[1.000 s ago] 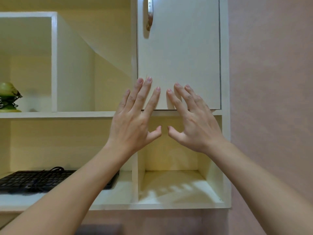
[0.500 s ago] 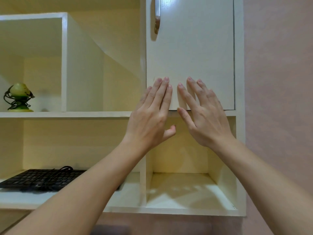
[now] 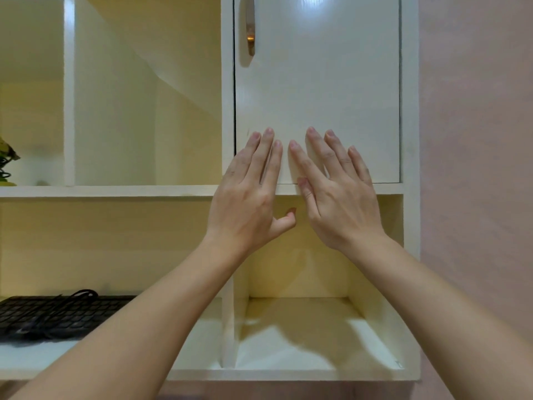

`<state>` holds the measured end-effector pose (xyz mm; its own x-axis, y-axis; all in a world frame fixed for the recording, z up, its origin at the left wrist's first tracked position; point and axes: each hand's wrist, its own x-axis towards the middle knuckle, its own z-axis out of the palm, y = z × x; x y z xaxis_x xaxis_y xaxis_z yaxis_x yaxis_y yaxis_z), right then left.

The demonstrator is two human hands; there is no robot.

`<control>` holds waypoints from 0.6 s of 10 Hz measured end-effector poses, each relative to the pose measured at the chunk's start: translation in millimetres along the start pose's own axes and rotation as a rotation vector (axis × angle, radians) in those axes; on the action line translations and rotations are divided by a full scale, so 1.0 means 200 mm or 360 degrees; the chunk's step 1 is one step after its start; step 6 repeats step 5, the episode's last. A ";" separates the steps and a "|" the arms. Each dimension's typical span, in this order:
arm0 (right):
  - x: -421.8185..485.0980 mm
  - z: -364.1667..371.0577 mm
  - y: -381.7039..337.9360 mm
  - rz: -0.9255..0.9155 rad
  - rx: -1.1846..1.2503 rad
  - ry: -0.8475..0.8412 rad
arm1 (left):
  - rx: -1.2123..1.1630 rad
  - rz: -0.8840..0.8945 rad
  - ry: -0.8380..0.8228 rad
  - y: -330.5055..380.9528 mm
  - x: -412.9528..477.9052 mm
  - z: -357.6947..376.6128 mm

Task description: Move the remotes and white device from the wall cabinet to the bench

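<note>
Fingers (image 3: 261, 157) straight — left hand (image 3: 245, 203), right hand (image 3: 343, 206) before door (image 3: 331, 82).

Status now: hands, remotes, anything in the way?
Left hand and right hand open, fingers straight, over the door at its lower edge. No remotes, no white device in view. Door shut, handle untouched.

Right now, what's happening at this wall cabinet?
A person holds both hands up in front of the closed cabinet door. The left hand and right hand are side by side, fingers straight, over the door's lower edge; whether they touch it cannot be told. Neither hand holds anything, and the door's handle is untouched. None of the items to be moved is in view. A black keyboard lies on the lower left shelf.
</note>
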<state>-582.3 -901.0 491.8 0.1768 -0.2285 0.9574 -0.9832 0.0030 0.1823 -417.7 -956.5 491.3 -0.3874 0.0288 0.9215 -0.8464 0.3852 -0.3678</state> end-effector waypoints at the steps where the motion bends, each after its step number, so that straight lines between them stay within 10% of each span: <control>1: 0.00 -0.02 -0.02 0.0030 0.0035 -0.0076 | -0.0081 -0.0006 -0.0038 0.00 0.00 -0.03; 6: -0.27 -0.35 -0.15 0.0123 0.0122 -0.0448 | -0.0413 -0.0255 -0.0449 0.17 -0.30 -0.38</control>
